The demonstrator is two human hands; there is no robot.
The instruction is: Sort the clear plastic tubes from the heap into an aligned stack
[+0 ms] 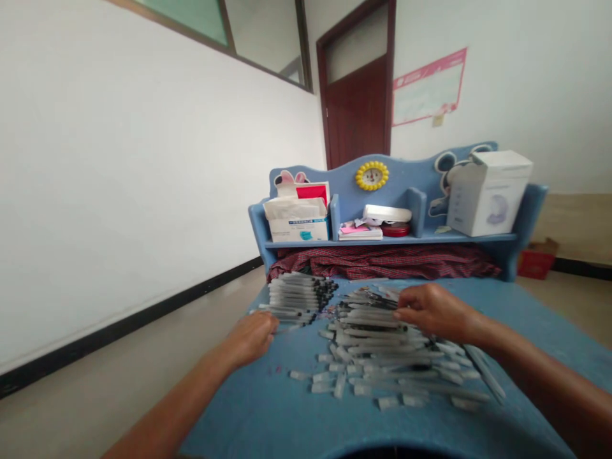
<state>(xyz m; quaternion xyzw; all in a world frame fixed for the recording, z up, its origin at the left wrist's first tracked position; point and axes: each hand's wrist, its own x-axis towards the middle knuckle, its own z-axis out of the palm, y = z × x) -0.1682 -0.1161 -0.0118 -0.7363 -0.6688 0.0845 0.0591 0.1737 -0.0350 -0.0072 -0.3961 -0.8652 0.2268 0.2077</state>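
Observation:
On the blue desk (268, 414) lie many grey pens. A neat stack of pens (299, 296) with dark tips sits at the left back. A loose heap of pens (382, 344) and several separate caps (335, 376) spreads across the middle. My left hand (251, 338) rests, fingers curled, at the near edge of the neat stack; whether it holds a pen is hidden. My right hand (433, 309) lies palm down on the loose heap, fingertips touching the pens there.
A blue shelf (382, 239) at the desk's back carries a tissue box (296, 223), booklets, a red tin and a white carton (485, 191). Checked red cloth (382, 261) lies beneath it. A white wall runs on the left, a dark door (356, 108) stands behind.

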